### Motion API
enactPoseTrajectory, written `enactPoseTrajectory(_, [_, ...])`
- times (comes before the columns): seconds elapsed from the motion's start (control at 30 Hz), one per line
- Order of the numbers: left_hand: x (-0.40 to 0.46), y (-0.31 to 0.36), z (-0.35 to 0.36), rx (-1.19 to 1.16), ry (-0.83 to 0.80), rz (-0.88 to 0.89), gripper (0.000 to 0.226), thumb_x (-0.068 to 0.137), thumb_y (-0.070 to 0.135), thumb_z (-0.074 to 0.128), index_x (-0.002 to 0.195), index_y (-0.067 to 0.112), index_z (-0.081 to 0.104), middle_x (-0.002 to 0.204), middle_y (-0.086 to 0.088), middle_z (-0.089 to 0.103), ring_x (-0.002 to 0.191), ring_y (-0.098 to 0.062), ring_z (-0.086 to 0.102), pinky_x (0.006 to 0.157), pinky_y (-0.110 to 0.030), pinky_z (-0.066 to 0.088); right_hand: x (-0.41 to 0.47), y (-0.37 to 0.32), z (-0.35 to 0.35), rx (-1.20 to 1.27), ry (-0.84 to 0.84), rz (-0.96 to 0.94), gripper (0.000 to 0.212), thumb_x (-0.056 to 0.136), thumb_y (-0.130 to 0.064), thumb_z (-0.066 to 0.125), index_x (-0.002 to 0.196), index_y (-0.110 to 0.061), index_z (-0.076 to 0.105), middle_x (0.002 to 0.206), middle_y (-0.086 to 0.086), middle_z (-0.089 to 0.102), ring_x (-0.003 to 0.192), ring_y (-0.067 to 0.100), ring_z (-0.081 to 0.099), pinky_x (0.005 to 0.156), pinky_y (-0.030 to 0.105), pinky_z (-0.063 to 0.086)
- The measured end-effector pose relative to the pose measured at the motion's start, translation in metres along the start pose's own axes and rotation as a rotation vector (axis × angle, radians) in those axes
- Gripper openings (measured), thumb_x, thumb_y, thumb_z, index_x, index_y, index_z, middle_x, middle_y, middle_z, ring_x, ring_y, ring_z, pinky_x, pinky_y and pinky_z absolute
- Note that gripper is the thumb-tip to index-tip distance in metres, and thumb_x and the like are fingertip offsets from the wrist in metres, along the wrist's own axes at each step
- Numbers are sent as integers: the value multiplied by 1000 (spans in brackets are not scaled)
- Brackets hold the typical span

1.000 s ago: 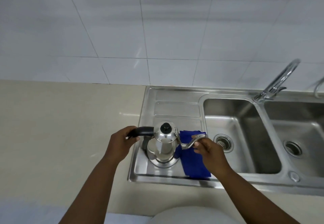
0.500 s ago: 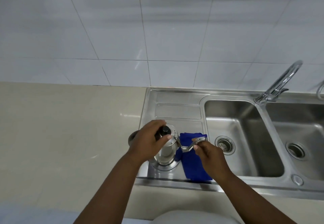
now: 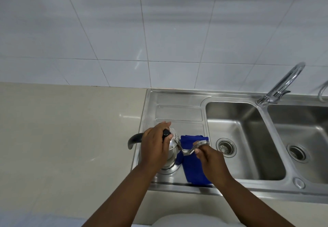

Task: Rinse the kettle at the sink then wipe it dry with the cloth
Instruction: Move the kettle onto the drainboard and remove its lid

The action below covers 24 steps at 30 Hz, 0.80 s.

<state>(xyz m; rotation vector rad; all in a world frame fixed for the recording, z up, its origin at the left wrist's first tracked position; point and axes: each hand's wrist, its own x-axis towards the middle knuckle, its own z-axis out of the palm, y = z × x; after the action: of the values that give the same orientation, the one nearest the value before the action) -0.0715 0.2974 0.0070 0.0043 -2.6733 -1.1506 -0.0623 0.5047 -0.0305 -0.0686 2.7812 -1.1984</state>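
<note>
A shiny steel kettle (image 3: 171, 153) with a black handle (image 3: 134, 138) and a thin curved spout (image 3: 192, 148) stands upright on the sink's drainboard (image 3: 179, 114). My left hand (image 3: 155, 146) lies over the kettle's top, fingers closed around the black lid knob (image 3: 166, 134). My right hand (image 3: 210, 157) pinches the spout near its tip. A blue cloth (image 3: 192, 170) lies flat on the drainboard just right of the kettle, under the spout and partly under my right hand.
Two steel basins sit to the right, the near one (image 3: 245, 138) with a round drain strainer (image 3: 225, 147). A chrome tap (image 3: 282, 86) rises between the basins at the back. Beige counter (image 3: 62, 138) spreads to the left; a white tiled wall stands behind.
My left hand left the black handle and moved onto the lid knob. My right hand has stayed on the spout. The kettle and cloth have not shifted.
</note>
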Motion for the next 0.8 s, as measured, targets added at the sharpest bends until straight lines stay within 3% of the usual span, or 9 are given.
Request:
enactPoseTrajectory(0.1, [0,1,-2,-17,-2,11,39,92,35,45,127,23,58,123,5,66,117,-15,56,102,-27,38,-1,1,1,-3,11,4,15,99,-25,52,102,-19,66,84,-6,68,78,2,63,68,8,40])
enactPoseTrajectory(0.2, [6,7,-5,-281,69,-97,26,97,20,46,120,19,59,125,7,64,118,-8,58,102,-22,46,-2,2,2,-8,21,6,14,99,-25,52,101,-19,65,84,-5,68,76,2,62,67,9,40])
enactPoseTrajectory(0.33, [9,6,-8,-342,46,-51,27,98,20,46,123,22,56,127,8,63,120,-8,57,103,-28,46,-3,3,3,-34,9,-17,16,99,-26,53,100,-19,68,85,-8,68,75,-1,61,66,7,42])
enactPoseTrajectory(0.5, [10,-7,-36,-436,82,-78,19,97,24,48,112,24,59,125,21,64,97,-22,66,82,-26,52,-1,5,2,-21,-7,-19,15,99,-25,53,99,-21,67,88,-6,70,80,1,62,70,10,41])
enactPoseTrajectory(0.57, [8,-20,-54,-487,167,-109,21,94,29,48,110,23,60,128,18,64,104,-7,64,87,-27,50,-1,6,3,-7,-6,-21,16,99,-25,52,100,-22,68,88,-5,71,82,4,64,72,12,43])
enactPoseTrajectory(0.67, [0,-59,-83,-377,291,-152,27,92,30,52,116,23,61,129,11,62,128,-6,51,102,-30,42,0,6,2,-8,-13,-23,15,100,-24,51,99,-23,66,86,-6,71,80,6,65,71,18,46])
enactPoseTrajectory(0.8, [-21,-133,-97,-88,231,-268,36,85,29,66,120,23,62,121,6,61,117,-19,55,98,-35,44,0,11,3,-12,-8,-50,14,99,-23,50,102,-22,63,89,-2,72,82,9,67,76,28,54])
